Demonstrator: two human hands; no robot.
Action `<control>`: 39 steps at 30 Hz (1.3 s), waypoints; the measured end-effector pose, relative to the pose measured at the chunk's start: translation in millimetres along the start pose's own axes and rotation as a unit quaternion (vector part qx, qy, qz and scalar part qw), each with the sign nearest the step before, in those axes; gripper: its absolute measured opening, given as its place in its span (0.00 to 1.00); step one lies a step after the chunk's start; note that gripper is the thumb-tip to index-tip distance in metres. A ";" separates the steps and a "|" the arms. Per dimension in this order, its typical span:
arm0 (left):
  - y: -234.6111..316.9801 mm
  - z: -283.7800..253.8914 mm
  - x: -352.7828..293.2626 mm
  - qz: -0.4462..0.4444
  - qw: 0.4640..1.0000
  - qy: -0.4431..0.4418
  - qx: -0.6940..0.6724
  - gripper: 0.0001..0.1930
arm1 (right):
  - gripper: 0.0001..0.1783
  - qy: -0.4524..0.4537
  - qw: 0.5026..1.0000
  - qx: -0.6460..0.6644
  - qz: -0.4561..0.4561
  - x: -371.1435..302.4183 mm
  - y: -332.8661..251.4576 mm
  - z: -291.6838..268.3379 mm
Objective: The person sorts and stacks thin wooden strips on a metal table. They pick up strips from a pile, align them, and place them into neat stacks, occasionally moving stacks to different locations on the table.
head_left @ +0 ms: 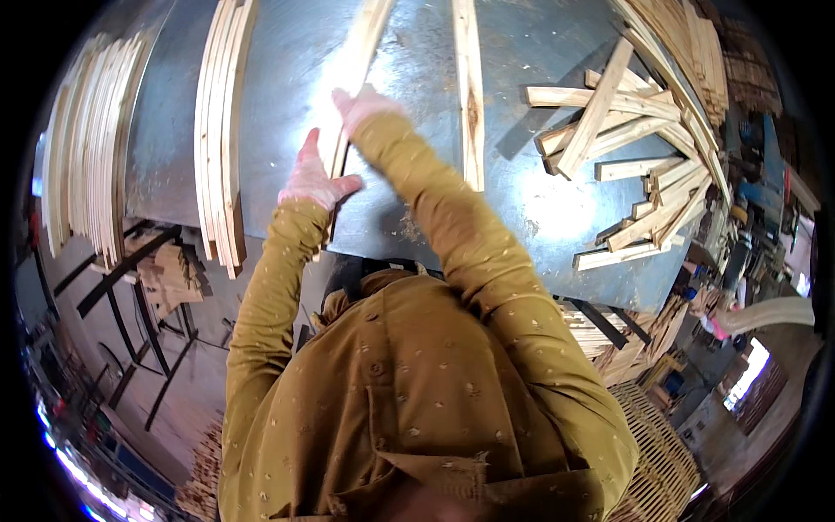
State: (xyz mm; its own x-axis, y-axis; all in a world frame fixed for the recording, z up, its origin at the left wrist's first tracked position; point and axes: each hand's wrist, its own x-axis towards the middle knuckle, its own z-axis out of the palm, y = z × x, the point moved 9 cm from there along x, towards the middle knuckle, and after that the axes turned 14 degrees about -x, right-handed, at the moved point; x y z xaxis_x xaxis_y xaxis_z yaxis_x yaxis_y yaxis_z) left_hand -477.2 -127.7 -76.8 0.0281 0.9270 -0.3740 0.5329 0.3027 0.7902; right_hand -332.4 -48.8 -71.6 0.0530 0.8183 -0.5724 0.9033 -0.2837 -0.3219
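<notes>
A long, pale wooden strip [361, 39] lies lengthwise on the metal-topped table in front of me. My left hand [311, 180] is over its near part, one finger stretched forward on the left side and the thumb spread out to the right. Farther along, my right hand [372, 111] is at the same strip, its fingers over the wood and partly smeared by motion and glare. To the right, apart from both hands, lies another single strip [470, 96]. A bundle of several strips [220, 130] lies left of my left hand.
More strips [96, 148] stand lined up at the table's left end. Short wood pieces [631, 117] are heaped on the right, beside long curved-looking strips at the far right edge. The metal table [391, 230] ends just before my body. Stacked wood [657, 435] stands below right.
</notes>
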 end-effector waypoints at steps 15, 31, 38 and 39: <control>23.9 4.6 11.6 -0.112 0.971 -0.060 0.203 0.44 | 0.32 0.155 0.976 0.139 0.064 -13.5 190.8 -69.6; 73.5 -93.5 -36.5 -0.065 0.985 -0.024 0.156 0.21 | 0.44 0.570 0.748 -0.193 -0.282 -96.9 24.7 -205.4; 1.0 -139.0 -22.8 -0.023 0.896 0.187 0.403 0.22 | 0.53 0.249 0.906 -0.206 0.273 -36.4 339.7 -182.0; -19.6 -146.1 -18.3 -0.057 0.914 0.203 0.347 0.31 | 0.50 0.234 0.913 -0.205 0.263 -30.5 339.1 -174.6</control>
State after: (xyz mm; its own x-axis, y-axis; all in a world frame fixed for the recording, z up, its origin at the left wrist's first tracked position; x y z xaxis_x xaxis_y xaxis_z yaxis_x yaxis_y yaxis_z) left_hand -611.7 -118.2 -14.4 -0.3021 0.9466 -0.1126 0.9246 0.3197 0.2070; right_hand 46.7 -82.6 -31.6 0.6148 0.7742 -0.1508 0.7792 -0.5666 0.2681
